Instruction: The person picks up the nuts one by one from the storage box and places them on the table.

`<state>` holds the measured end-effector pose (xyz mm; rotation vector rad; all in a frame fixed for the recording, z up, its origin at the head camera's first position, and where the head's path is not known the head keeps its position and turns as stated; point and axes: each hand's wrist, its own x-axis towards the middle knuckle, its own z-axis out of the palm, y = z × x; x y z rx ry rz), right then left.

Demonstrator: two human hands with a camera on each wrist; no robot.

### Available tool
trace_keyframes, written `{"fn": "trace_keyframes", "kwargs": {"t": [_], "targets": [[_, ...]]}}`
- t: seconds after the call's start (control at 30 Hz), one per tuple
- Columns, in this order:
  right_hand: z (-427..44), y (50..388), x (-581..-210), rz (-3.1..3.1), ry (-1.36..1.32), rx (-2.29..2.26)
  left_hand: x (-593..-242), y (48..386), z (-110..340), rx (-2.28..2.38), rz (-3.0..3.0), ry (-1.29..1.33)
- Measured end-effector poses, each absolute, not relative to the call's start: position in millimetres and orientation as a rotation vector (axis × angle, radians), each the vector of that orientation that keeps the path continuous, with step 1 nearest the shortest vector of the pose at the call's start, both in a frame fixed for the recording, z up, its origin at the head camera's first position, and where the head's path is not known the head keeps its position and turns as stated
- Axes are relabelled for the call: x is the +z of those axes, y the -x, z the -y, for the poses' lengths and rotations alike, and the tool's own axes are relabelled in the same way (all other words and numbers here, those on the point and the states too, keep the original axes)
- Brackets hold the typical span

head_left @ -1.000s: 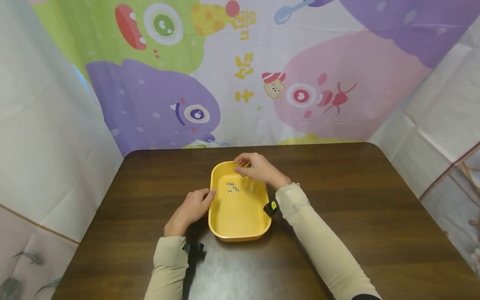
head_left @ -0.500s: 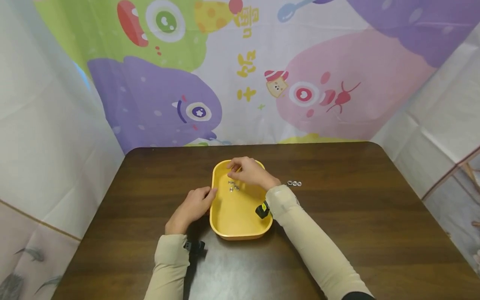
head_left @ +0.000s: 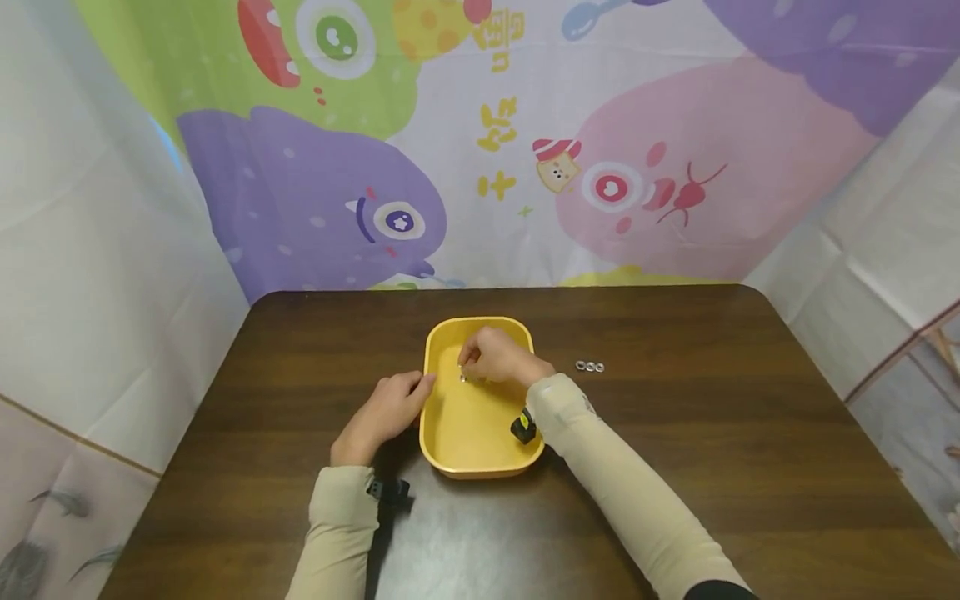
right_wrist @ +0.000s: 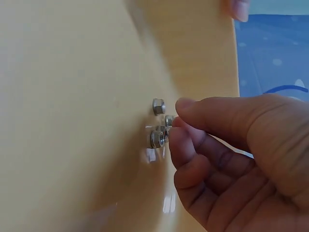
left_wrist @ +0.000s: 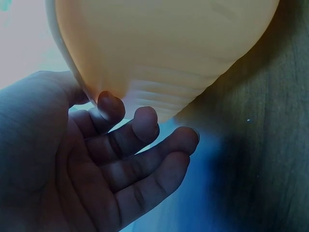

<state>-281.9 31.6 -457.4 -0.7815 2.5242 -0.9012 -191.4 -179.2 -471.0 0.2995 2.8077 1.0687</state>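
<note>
The left hand point(head_left: 385, 408) pinches the yellow tray point(head_left: 468, 433) by its side, presumably steadying it, as the right hand point(head_left: 497, 356) dips in, thumb and fingertips narrow at the nuts point(right_wrist: 157, 139) inside, whether gripping one, impossible to tell!

Left hand point(head_left: 384, 410): fingers point(left_wrist: 149, 188) bent; right hand point(head_left: 495, 357) farther forward, thumb point(right_wrist: 217, 115) close to fingertips point(right_wrist: 180, 142).

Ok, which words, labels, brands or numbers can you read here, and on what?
Backdrop: yellow characters, sideways and stylised; I can't read them reliably.
Black right-wrist device: yellow mark, too small to read.
Nuts, yellow tray: no readable text.
</note>
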Motion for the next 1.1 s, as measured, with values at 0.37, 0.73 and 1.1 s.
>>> {"fn": "trace_keyframes", "kwargs": {"t": [0.37,0.73,1.1], "targets": [[-23.0,275.4,-457.9,-2.594,0.813,-0.753,-471.7,190.6,180.2,1.076,-2.806,-0.296],[-22.7,279.4,-460.6,-2.630,0.806,-0.733,-469.2,192.7,180.3,1.068,-2.821,-0.311],[-21.3,274.4,-455.5,-2.560,0.803,-0.719,-469.5,189.5,180.7,1.072,-2.799,-0.277]]}}
